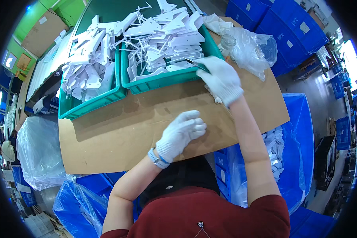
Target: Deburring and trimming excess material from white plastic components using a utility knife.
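Note:
My right hand (222, 77), in a white knit glove, is closed on a thin dark pointed tool (197, 64), whose exact kind I cannot make out. It hovers by the right front corner of a green crate (162, 82) heaped with white plastic parts (178, 33). My left hand (181, 133), gloved too, is over the near edge of the brown cardboard tabletop (123, 139). Its fingers are loosely bent, with nothing visible in them. A second green crate (93, 106) on the left holds more white flat brackets (92, 59).
A clear plastic bag (258, 51) and a glass jar (227, 42) sit at the table's far right. Below the right edge stands a blue lined bin (297, 139) with white parts. Another blue-lined bin (73, 206) is at lower left. Blue crates (289, 27) are stacked behind.

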`<state>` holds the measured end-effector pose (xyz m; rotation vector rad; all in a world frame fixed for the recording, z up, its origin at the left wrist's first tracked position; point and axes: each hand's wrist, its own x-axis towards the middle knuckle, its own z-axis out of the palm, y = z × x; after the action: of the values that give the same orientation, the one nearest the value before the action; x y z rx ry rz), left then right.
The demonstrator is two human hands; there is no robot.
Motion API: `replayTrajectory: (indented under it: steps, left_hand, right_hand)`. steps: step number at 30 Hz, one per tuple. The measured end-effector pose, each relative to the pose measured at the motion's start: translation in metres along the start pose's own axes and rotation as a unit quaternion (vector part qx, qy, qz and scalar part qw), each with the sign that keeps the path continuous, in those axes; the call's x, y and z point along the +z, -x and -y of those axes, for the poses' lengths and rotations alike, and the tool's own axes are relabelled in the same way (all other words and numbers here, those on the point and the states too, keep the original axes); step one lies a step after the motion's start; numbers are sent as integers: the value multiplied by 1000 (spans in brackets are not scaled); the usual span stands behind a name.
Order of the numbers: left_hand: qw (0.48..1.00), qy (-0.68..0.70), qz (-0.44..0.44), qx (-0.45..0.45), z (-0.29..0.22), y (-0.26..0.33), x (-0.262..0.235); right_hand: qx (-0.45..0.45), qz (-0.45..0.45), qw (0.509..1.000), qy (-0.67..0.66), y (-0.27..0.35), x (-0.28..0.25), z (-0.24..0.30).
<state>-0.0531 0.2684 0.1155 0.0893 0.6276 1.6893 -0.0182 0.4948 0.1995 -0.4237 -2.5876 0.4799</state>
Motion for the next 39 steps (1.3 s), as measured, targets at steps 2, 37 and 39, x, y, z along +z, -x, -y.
replayTrajectory:
  steps: [2, 37, 39]
  left_hand:
    - [999, 14, 3, 31, -13, 7, -8]
    - [967, -87, -69, 230, -49, 29, -5]
    - [952, -147, -72, 259, -50, 25, 3]
  right_hand:
    - [-35, -17, 999, 4, -41, 30, -1]
    - [-57, -67, 976, -198, -95, -9, -19]
    - [-29, -94, 982, -159, -97, -8, -28]
